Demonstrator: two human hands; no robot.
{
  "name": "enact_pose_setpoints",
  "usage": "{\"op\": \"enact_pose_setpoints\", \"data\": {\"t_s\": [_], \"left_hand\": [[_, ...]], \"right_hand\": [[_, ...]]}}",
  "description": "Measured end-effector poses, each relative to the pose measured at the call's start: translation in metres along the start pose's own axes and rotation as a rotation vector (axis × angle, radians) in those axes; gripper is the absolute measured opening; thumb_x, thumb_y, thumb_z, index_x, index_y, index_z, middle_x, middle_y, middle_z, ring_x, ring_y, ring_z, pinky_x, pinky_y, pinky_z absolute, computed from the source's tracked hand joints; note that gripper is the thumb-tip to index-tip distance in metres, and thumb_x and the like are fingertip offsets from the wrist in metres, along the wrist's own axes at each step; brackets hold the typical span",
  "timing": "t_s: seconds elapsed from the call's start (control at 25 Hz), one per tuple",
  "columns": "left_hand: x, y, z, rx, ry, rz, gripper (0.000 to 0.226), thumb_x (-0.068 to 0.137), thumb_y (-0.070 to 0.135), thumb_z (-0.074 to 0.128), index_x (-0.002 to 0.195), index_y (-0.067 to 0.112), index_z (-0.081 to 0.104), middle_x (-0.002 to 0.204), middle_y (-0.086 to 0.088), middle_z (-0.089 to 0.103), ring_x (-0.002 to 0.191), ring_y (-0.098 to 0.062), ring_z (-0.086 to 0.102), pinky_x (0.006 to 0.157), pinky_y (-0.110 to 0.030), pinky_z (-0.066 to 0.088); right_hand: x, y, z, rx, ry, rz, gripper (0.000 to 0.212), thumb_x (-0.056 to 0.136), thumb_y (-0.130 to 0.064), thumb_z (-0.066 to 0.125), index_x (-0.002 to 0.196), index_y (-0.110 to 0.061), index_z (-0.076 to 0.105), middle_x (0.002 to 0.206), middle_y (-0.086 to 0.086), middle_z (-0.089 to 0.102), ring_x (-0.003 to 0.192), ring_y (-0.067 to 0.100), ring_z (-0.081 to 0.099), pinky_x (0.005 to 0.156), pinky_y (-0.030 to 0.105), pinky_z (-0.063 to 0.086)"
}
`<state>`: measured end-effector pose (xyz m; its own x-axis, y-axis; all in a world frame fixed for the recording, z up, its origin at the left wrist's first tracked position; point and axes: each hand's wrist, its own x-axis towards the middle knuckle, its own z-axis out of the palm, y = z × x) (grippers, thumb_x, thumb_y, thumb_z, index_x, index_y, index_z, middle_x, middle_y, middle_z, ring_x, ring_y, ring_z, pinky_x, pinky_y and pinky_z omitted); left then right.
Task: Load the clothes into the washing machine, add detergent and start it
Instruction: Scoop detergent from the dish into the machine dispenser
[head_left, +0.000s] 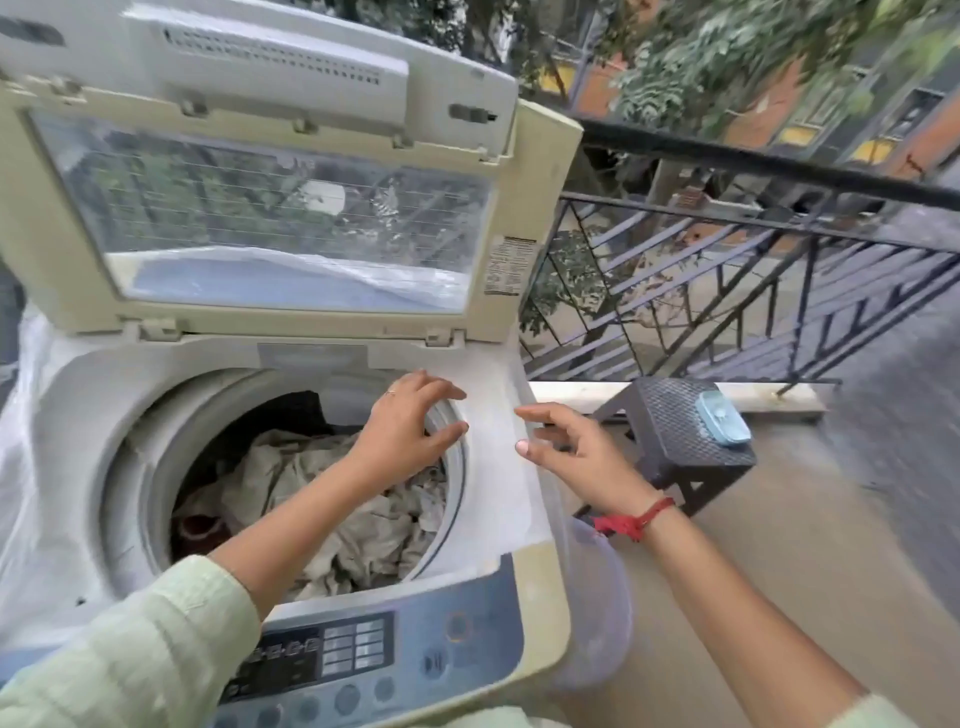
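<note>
Balcony (779, 597): crumpled clothes (358, 519), round drum (150, 467)

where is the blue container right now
The blue container sits on the dark stool at the right of the head view, beside the washing machine and just beyond the right hand.

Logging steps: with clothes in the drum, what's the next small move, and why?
Probably the right hand reaches toward the blue box on the stool, perhaps detergent: clothes already lie in the drum, and it and the left hand hold nothing.
</note>
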<state>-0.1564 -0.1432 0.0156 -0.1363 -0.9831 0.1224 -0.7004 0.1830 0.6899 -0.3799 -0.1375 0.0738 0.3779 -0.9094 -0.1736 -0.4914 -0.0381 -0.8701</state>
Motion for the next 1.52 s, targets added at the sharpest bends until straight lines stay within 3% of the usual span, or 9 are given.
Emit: {"op": "enact_pose_setpoints", "data": {"t_s": [0.16, 0.32, 0.52, 0.76, 1.0, 1.24, 1.44, 1.52], "left_hand": [[0.001, 0.077, 0.047, -0.074, -0.019, 0.256, 0.047, 0.079, 0.054, 0.051, 0.112, 0.021, 0.062, 0.116, -0.001, 0.058, 0.12, -0.021, 0.045, 0.112, -0.034, 0.025], [-0.007, 0.105, 0.088, -0.043, -0.097, 0.25, 0.051, 0.076, 0.057, 0.05, 0.111, 0.023, 0.063, 0.12, -0.003, 0.056, 0.125, -0.023, 0.042, 0.11, -0.035, 0.027], [-0.008, 0.142, 0.132, 0.056, -0.137, 0.186, 0.053, 0.077, 0.059, 0.047, 0.11, 0.021, 0.063, 0.118, -0.005, 0.057, 0.123, -0.025, 0.045, 0.11, -0.042, 0.03], [-0.019, 0.189, 0.192, 0.094, -0.178, 0.045, 0.051, 0.077, 0.058, 0.05, 0.112, 0.023, 0.062, 0.125, -0.006, 0.053, 0.129, -0.027, 0.04, 0.11, -0.045, 0.03], [-0.017, 0.233, 0.228, 0.072, -0.095, -0.052, 0.034, 0.087, 0.039, 0.062, 0.118, 0.025, 0.059, 0.13, 0.001, 0.048, 0.13, -0.016, 0.036, 0.107, -0.033, 0.031], [-0.009, 0.25, 0.244, -0.024, -0.006, -0.128, 0.031, 0.088, 0.036, 0.061, 0.117, 0.028, 0.059, 0.126, 0.009, 0.048, 0.125, -0.005, 0.038, 0.101, -0.016, 0.026], [0.007, 0.233, 0.211, -0.104, 0.21, -0.192, 0.03, 0.087, 0.04, 0.059, 0.112, 0.025, 0.062, 0.12, 0.006, 0.054, 0.123, -0.008, 0.042, 0.099, -0.02, 0.031], [0.001, 0.22, 0.191, -0.094, 0.336, -0.2, 0.037, 0.082, 0.045, 0.054, 0.108, 0.021, 0.064, 0.114, 0.005, 0.058, 0.115, -0.007, 0.046, 0.098, -0.017, 0.031]], "right_hand": [[-0.071, 0.044, -0.064, 0.181, 0.345, 0.144, 0.021, 0.087, -0.008, 0.061, 0.104, -0.02, 0.061, 0.104, 0.0, 0.063, 0.089, 0.004, 0.058, 0.074, 0.017, 0.049], [-0.116, 0.102, -0.092, 0.34, 0.496, 0.319, 0.015, 0.088, -0.015, 0.059, 0.094, -0.029, 0.062, 0.097, -0.004, 0.062, 0.089, 0.009, 0.057, 0.067, 0.024, 0.043], [-0.141, 0.162, -0.119, 0.466, 0.571, 0.343, 0.017, 0.089, -0.013, 0.06, 0.102, -0.023, 0.062, 0.09, -0.004, 0.063, 0.086, 0.013, 0.059, 0.067, 0.025, 0.047], [-0.16, 0.216, -0.162, 0.545, 0.487, 0.358, 0.013, 0.089, -0.013, 0.06, 0.098, -0.023, 0.062, 0.089, -0.003, 0.063, 0.082, 0.012, 0.059, 0.066, 0.023, 0.046], [-0.155, 0.24, -0.204, 0.533, 0.396, 0.341, 0.014, 0.089, -0.017, 0.059, 0.103, -0.018, 0.062, 0.092, 0.001, 0.062, 0.083, 0.013, 0.059, 0.064, 0.023, 0.043], [-0.135, 0.251, -0.223, 0.514, 0.346, 0.303, 0.011, 0.09, -0.013, 0.058, 0.099, -0.017, 0.063, 0.093, 0.005, 0.063, 0.082, 0.015, 0.058, 0.064, 0.025, 0.045], [-0.098, 0.221, -0.186, 0.484, 0.197, 0.254, 0.014, 0.089, -0.007, 0.057, 0.094, -0.019, 0.063, 0.093, 0.005, 0.063, 0.076, 0.015, 0.058, 0.059, 0.023, 0.045], [-0.082, 0.196, -0.167, 0.462, 0.09, 0.195, 0.016, 0.089, -0.007, 0.058, 0.091, -0.022, 0.063, 0.094, 0.002, 0.064, 0.08, 0.016, 0.06, 0.068, 0.031, 0.046]]}}
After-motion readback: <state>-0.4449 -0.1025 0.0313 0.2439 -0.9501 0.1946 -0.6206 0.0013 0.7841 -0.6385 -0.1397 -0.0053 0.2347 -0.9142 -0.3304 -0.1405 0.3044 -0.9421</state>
